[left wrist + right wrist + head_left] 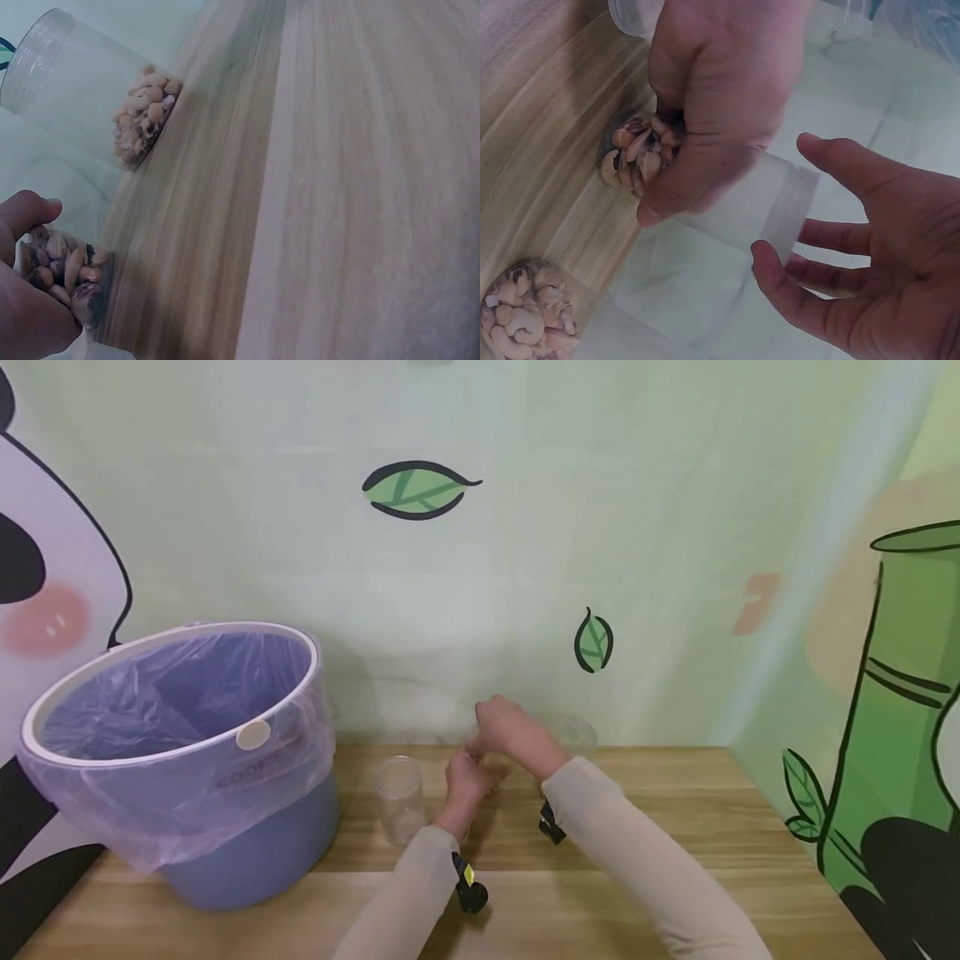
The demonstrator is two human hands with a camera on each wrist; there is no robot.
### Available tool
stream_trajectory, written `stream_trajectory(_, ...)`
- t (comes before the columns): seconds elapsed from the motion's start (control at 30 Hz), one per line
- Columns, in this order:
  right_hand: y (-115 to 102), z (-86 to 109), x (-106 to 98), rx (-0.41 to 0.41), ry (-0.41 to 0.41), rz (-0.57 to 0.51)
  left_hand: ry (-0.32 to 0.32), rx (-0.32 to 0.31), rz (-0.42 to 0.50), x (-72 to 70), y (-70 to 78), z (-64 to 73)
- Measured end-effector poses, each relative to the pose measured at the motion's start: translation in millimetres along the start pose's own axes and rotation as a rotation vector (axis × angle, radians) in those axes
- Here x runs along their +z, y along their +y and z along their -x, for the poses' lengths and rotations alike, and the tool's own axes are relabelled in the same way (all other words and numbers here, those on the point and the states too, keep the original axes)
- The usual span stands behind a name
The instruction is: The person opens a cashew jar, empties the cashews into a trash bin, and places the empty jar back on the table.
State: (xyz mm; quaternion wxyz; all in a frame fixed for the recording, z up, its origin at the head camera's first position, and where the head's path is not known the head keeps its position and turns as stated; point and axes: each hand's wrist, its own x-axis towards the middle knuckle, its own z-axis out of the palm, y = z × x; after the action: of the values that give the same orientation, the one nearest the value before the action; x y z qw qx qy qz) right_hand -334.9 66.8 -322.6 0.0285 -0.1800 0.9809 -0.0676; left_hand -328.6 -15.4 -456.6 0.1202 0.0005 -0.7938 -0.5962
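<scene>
My left hand (467, 783) grips a clear jar (746, 199) near its lower end, where brown and tan nuts (69, 271) show through the wall. The jar is tilted in the right wrist view. Around its upper end my right hand (519, 739) has its fingers curved at the translucent lid (791, 202); the thumb seems slightly apart from it. A second clear jar (82, 82) stands beside, with pale cashew-like nuts (529, 315) at the bottom. To the left of my hands is another clear jar (400, 793), its contents hard to make out.
On the left stands a large blue bin (258, 852) with a white rim and a purple plastic liner (180, 693). The wooden table (660, 843) meets a green wall (465, 610) printed with leaves just behind the jars.
</scene>
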Motion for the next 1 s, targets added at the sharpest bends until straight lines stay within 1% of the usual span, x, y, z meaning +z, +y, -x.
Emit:
stream_trajectory(0.07,0.5,-1.8,3.8,-0.009,0.026,0.003,-0.006,-0.010,0.034,-1.3,-3.0,1.0)
stream_trajectory(0.1,1.6,-2.7,2.8,-0.020,0.036,0.010,-0.009,-0.019,0.044,-1.5,-1.9,0.2)
stream_trajectory(0.17,4.2,-3.6,0.4,-0.045,0.041,0.016,-0.014,-0.062,0.071,-2.3,0.7,0.1)
stream_trajectory(0.23,6.7,-3.6,-2.3,-0.070,0.037,0.011,-0.010,-0.085,0.070,-2.6,3.1,0.8)
stream_trajectory(0.33,11.1,-2.8,-6.0,-0.078,0.023,-0.010,-0.005,-0.056,0.052,-1.9,6.5,1.6)
stream_trajectory(0.4,14.2,-2.5,-7.6,-0.081,0.018,-0.027,-0.008,-0.043,0.058,-1.3,8.6,2.4)
stream_trajectory(0.47,17.2,-2.0,-8.5,-0.088,0.001,-0.057,-0.022,-0.057,0.082,-1.1,10.1,3.5)
stream_trajectory(0.53,20.0,-1.5,-8.7,-0.100,-0.011,-0.079,-0.041,-0.075,0.073,-1.6,10.8,4.3)
stream_trajectory(0.6,22.3,-1.0,-8.6,-0.107,-0.016,-0.086,-0.066,-0.088,0.071,-2.5,10.5,4.2)
stream_trajectory(0.7,24.0,-1.1,-9.2,-0.113,-0.012,-0.094,-0.099,-0.085,0.051,-5.2,8.8,2.1)
stream_trajectory(0.77,24.1,-1.8,-9.4,-0.120,-0.017,-0.099,-0.117,-0.093,0.059,-7.8,7.4,0.8)
stream_trajectory(0.83,24.3,-1.9,-9.4,-0.129,-0.032,-0.114,-0.148,-0.104,0.063,-10.7,5.9,0.2)
stream_trajectory(0.93,26.5,0.0,-8.5,-0.167,-0.047,-0.107,-0.235,-0.128,0.100,-14.4,3.8,0.7)
stream_trajectory(1.0,29.9,2.7,-7.5,-0.227,-0.048,-0.091,-0.302,-0.127,0.109,-17.2,2.5,1.7)
